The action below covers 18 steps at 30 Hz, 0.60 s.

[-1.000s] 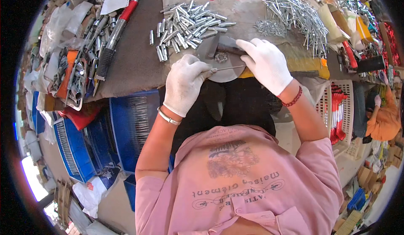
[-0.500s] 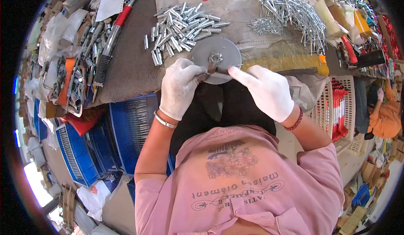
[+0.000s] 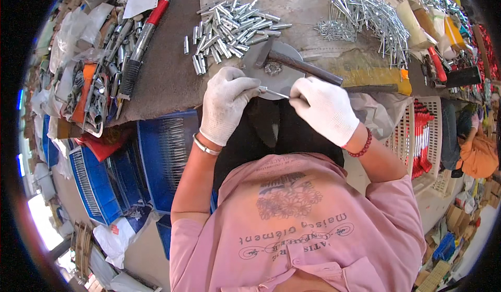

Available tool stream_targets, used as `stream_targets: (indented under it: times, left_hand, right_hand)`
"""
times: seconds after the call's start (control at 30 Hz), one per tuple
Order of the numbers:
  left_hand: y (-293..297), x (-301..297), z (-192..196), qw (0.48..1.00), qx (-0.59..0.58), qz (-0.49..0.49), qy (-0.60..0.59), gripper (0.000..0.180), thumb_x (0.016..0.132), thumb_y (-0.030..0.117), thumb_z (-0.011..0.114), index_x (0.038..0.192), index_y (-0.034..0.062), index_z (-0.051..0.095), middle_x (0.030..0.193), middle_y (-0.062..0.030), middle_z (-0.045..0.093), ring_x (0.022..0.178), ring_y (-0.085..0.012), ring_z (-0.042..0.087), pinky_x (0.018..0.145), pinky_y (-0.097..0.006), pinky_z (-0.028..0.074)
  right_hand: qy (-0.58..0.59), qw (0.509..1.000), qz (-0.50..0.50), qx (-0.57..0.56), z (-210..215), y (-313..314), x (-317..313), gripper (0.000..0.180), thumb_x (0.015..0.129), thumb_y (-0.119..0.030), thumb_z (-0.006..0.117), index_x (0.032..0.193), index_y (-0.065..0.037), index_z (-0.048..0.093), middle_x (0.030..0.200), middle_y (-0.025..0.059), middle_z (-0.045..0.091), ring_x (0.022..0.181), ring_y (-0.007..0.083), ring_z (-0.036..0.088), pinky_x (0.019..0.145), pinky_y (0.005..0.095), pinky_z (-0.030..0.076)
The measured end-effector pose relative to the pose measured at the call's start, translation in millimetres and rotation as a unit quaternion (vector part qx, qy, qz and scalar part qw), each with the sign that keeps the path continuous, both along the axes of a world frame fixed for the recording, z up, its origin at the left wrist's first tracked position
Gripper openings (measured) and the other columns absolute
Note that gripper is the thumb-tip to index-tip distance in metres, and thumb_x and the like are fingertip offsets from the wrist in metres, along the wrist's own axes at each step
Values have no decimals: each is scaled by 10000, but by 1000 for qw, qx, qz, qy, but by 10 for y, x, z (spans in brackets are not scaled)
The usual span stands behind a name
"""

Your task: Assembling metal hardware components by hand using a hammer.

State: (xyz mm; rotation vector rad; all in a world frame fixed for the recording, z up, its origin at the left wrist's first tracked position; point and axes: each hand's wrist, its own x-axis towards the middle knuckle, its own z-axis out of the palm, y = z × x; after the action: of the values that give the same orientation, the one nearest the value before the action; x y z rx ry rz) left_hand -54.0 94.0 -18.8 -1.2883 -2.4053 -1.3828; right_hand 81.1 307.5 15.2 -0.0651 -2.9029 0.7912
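My left hand (image 3: 225, 105), in a white knit glove, pinches one end of a thin metal rod (image 3: 276, 92) that has a short silver sleeve at that end. The gloved fingers of my right hand (image 3: 324, 105) are closed on the rod's other end. The rod lies almost level between both hands, in front of a round grey metal disc (image 3: 286, 53) at the bench edge. A hammer (image 3: 308, 66) rests across the disc, its head to the left and its handle reaching right, just beyond my right hand.
Short silver tubes (image 3: 229, 28) are heaped behind the disc. Long thin metal pins (image 3: 373, 18) form a pile at the far right. Assorted tools (image 3: 112, 57) crowd the left bench. Blue bins (image 3: 166, 153) stand below left, a white crate (image 3: 429, 135) below right.
The hammer, earlier low over the disc between my hands, now lies across it. My right fingers, one stretched out before, have closed on the rod, which now shows plainly between both hands.
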Motion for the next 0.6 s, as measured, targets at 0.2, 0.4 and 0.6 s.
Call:
stream_targets:
  times: [0.2,0.4,0.6]
  left_hand:
    - [39,538,-56,983,53,140,-106,400,910,-36,739,1307,19,721,859,-139,699,748,-259,685,725,-355,554]
    - [14,632,-60,894,33,125,-429,600,1015,-10,638,1590,22,471,896,-59,732,693,-73,595,639,-242,505]
    - [-139,649,170,845,145,128,-498,636,966,35,734,1537,-23,459,1009,-102,768,917,-138,718,781,-269,562]
  right_hand:
    - [-139,957,8,-253,-31,-123,117,198,937,-119,712,1111,-26,724,844,98,728,769,184,713,713,341,551]
    - [-204,914,-21,-351,11,-285,171,232,940,-142,703,1131,-11,715,824,109,713,746,159,672,716,329,547]
    - [-137,947,4,-289,14,-563,136,246,931,-132,730,1162,-51,703,901,175,739,780,292,735,737,375,574]
